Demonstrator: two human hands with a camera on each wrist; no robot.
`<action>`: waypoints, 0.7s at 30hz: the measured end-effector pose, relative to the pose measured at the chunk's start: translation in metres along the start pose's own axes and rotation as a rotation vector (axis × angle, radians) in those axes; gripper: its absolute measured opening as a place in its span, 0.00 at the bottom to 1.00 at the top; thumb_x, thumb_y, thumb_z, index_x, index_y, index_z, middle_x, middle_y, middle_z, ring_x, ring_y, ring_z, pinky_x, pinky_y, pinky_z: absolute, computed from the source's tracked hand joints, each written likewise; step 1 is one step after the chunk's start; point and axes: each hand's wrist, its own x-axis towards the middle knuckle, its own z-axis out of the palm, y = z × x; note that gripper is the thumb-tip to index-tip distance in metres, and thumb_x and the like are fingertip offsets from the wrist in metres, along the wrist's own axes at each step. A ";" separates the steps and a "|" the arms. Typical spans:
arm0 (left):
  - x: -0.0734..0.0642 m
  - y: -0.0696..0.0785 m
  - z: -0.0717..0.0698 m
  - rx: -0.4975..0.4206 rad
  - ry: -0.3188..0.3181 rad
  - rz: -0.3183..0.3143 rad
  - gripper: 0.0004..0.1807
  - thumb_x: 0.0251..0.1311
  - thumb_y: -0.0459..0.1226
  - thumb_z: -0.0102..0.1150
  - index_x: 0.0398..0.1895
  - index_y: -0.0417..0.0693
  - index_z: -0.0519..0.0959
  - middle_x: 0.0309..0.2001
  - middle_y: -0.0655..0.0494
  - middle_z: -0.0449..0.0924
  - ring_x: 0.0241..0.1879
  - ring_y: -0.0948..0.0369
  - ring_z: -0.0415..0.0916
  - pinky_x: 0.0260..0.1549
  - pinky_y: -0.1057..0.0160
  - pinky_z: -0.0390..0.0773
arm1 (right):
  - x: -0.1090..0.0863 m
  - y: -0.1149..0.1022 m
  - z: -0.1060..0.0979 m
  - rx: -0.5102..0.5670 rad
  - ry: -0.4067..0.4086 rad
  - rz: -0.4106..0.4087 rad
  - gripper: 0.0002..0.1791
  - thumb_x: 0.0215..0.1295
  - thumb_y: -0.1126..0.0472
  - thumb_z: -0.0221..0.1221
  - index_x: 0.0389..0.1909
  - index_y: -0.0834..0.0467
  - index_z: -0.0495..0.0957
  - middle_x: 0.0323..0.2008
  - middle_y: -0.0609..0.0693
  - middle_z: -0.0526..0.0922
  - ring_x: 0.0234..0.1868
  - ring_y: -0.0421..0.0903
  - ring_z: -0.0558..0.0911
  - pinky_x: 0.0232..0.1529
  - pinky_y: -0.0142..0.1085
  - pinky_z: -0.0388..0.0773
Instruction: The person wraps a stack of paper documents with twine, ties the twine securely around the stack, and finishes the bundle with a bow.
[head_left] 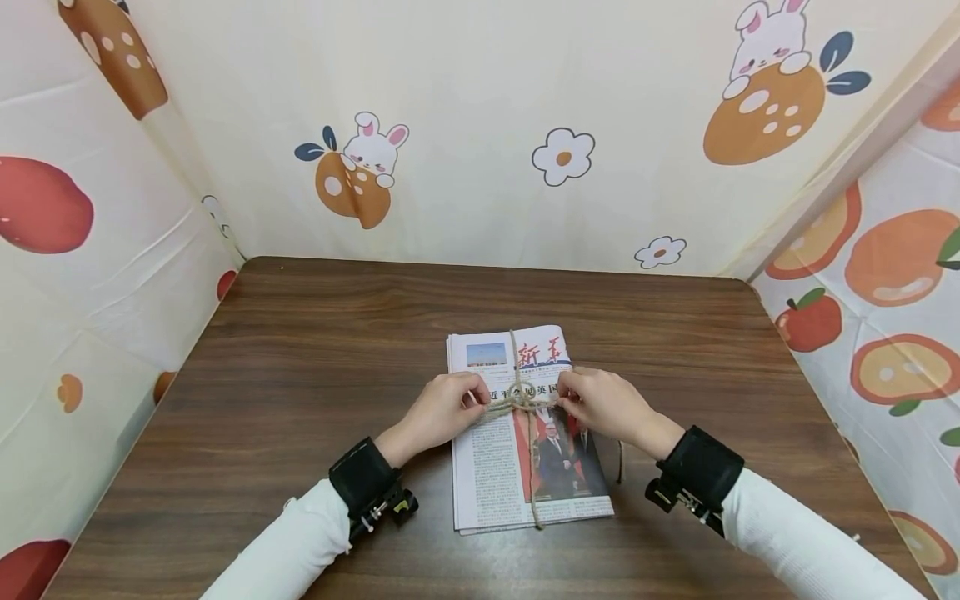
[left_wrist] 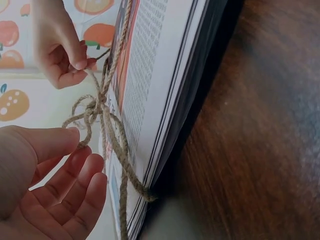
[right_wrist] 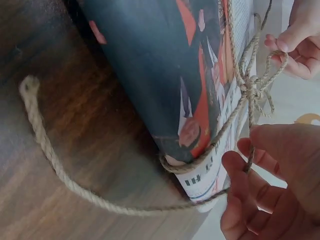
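Observation:
A folded stack of newspapers [head_left: 487, 475] lies on the table, bound both ways with jute twine [head_left: 532, 467]. On top, near the middle, the strands meet in a looped knot [head_left: 520, 393]. To the left of this knot, my left hand [head_left: 442, 408] pinches a small twine loop [left_wrist: 86, 140] between thumb and index finger. My right hand [head_left: 611, 404] grips a strand on the other side, close to the knot. From its fingers a loose twine tail [right_wrist: 65, 177] curves past the stack's edge, ending in a small knotted tip [right_wrist: 30, 86].
The dark wooden table [head_left: 322, 350] extends around the stack. Patterned cloth [head_left: 465, 125] with rabbits, flowers and fruit stands behind it and on both sides. A black strap with a camera [head_left: 367, 483] is worn on each wrist over white sleeves [head_left: 285, 542].

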 end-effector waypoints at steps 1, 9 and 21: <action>0.000 0.000 0.001 0.003 0.001 0.003 0.05 0.52 0.32 0.61 0.26 0.52 0.78 0.27 0.63 0.77 0.26 0.70 0.73 0.26 0.72 0.72 | 0.000 0.000 0.001 -0.011 0.009 -0.010 0.07 0.54 0.63 0.64 0.25 0.52 0.73 0.23 0.43 0.72 0.20 0.34 0.67 0.20 0.27 0.63; 0.005 0.002 0.003 0.018 0.009 0.029 0.05 0.51 0.32 0.60 0.24 0.53 0.77 0.25 0.64 0.76 0.25 0.70 0.72 0.26 0.72 0.71 | -0.002 -0.002 0.006 -0.034 -0.005 -0.050 0.06 0.53 0.64 0.64 0.26 0.55 0.74 0.24 0.45 0.70 0.20 0.35 0.66 0.21 0.27 0.63; 0.022 -0.004 -0.004 -0.188 -0.064 -0.028 0.07 0.62 0.37 0.54 0.33 0.46 0.80 0.29 0.57 0.79 0.26 0.65 0.72 0.25 0.69 0.71 | -0.005 0.000 0.011 -0.021 -0.019 -0.043 0.05 0.54 0.66 0.62 0.28 0.56 0.75 0.25 0.46 0.71 0.21 0.36 0.66 0.21 0.27 0.63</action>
